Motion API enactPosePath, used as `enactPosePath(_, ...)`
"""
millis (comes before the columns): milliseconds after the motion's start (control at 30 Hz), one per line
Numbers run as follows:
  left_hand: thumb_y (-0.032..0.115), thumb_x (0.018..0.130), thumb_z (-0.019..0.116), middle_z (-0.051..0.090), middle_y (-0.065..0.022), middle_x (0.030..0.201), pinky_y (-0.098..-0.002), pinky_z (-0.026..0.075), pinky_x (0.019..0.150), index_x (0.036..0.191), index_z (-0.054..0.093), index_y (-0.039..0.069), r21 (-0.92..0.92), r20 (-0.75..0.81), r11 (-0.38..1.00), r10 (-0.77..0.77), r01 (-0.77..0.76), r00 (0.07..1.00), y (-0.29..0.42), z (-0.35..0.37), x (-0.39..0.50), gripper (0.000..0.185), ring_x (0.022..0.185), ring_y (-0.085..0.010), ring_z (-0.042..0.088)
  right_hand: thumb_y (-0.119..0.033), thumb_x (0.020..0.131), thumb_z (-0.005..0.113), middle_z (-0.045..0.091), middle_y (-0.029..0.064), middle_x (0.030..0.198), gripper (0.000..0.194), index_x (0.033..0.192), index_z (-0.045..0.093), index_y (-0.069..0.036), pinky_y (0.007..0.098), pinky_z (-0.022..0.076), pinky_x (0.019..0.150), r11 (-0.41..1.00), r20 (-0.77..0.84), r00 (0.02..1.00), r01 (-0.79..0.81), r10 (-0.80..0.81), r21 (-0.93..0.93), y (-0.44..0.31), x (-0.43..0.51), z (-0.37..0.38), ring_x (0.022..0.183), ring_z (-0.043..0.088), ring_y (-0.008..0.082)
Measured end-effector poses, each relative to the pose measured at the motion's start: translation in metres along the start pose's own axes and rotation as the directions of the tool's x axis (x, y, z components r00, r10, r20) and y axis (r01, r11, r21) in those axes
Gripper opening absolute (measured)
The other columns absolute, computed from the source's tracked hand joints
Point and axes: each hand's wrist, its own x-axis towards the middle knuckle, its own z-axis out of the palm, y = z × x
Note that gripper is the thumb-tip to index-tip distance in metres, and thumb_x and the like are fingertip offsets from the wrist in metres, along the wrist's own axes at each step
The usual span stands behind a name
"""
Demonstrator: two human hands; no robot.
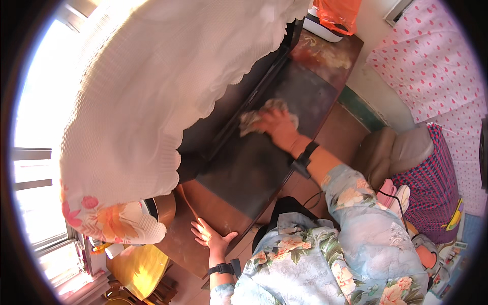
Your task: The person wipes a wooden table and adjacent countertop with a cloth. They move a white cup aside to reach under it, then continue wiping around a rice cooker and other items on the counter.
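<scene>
My right hand [276, 124] presses a crumpled greyish cloth [249, 121] onto the dark rectangular panel [244, 171] on a brown wooden cabinet top [217, 206]. The cloth shows on both sides of the hand, and the fingers are spread over it. My left hand [209, 234] rests with its fingers apart on the cabinet top near the front edge and holds nothing. Beyond the right hand stands a black flat-screen television [232, 110], partly hidden under a white cloth cover [148, 87] with a scalloped edge.
At the cabinet's far end sit a white and black device [324, 28] and an orange plastic bag [337, 15]. A brown round container [166, 209] is near the cover's lower end. A yellow wooden seat [139, 267] is at lower left, a checked cloth [427, 190] at right.
</scene>
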Motion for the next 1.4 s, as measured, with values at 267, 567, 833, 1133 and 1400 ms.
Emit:
enactPosePath(267, 0.053, 0.046, 0.100, -0.017, -0.0242, 0.172, -0.0643, -0.002, 0.124, 0.164, -0.013, 0.008, 0.024, 0.013, 1.000, -0.010, 0.010, 1.000, -0.001, 0.001, 0.002, 0.170, 0.158, -0.0472, -0.014, -0.008, 0.088, 0.059, 0.052, 0.0060, 0.148, 0.055, 0.138, 0.063, -0.029, 0.0575, 0.0439, 0.104, 0.814, -0.003, 0.835, -0.538, 0.551, -0.219, 0.171, 0.023, -0.027, 0.135, 0.048, 0.0350)
enactPosePath(567, 0.055, 0.046, 0.099, -0.015, -0.0258, 0.172, -0.0667, 0.001, 0.124, 0.165, -0.012, 0.008, 0.069, -0.017, 0.998, 0.008, -0.007, 1.000, -0.004, 0.005, 0.002, 0.169, 0.158, -0.0493, -0.011, -0.018, 0.084, 0.064, 0.053, 0.0125, 0.146, 0.027, 0.110, 0.072, -0.016, 0.0465, 0.0488, 0.090, 0.968, -0.005, 0.986, -0.165, 0.167, -0.188, 0.014, -0.016, -0.003, 0.121, 0.053, 0.0330)
enactPosePath(833, 0.049, 0.050, 0.100, -0.015, -0.0229, 0.173, -0.0643, -0.001, 0.125, 0.166, -0.009, 0.009, 0.011, -0.036, 1.000, 0.026, -0.026, 0.999, 0.000, 0.002, -0.002, 0.164, 0.158, -0.0466, -0.011, -0.024, 0.088, 0.057, 0.057, 0.0047, 0.143, 0.030, 0.116, 0.069, -0.024, 0.0433, 0.0470, 0.094, 0.921, 0.128, 0.926, 0.321, -0.354, 0.221, -0.114, -0.079, -0.036, 0.126, 0.053, 0.0269)
enactPosePath(1133, 0.048, 0.051, 0.100, -0.014, -0.0228, 0.173, -0.0625, -0.002, 0.125, 0.166, -0.008, 0.010, 0.001, -0.044, 1.000, 0.018, -0.018, 0.999, 0.002, 0.001, -0.003, 0.162, 0.159, -0.0452, -0.012, -0.007, 0.083, 0.063, 0.064, 0.0068, 0.131, 0.048, 0.126, 0.071, -0.026, 0.0479, 0.0490, 0.098, 0.886, -0.224, 0.907, -0.405, 0.357, -0.224, 0.159, -0.072, -0.054, 0.119, 0.059, 0.0328)
enactPosePath(1400, 0.051, 0.052, 0.099, -0.014, -0.0232, 0.173, -0.0637, -0.002, 0.125, 0.166, -0.008, 0.010, 0.027, -0.051, 0.999, 0.031, -0.030, 0.998, -0.002, 0.005, -0.002, 0.162, 0.159, -0.0459, -0.011, -0.010, 0.086, 0.061, 0.058, 0.0101, 0.135, 0.039, 0.124, 0.069, -0.016, 0.0476, 0.0485, 0.092, 0.887, -0.064, 0.913, -0.407, 0.403, -0.217, 0.107, -0.075, -0.040, 0.120, 0.054, 0.0343)
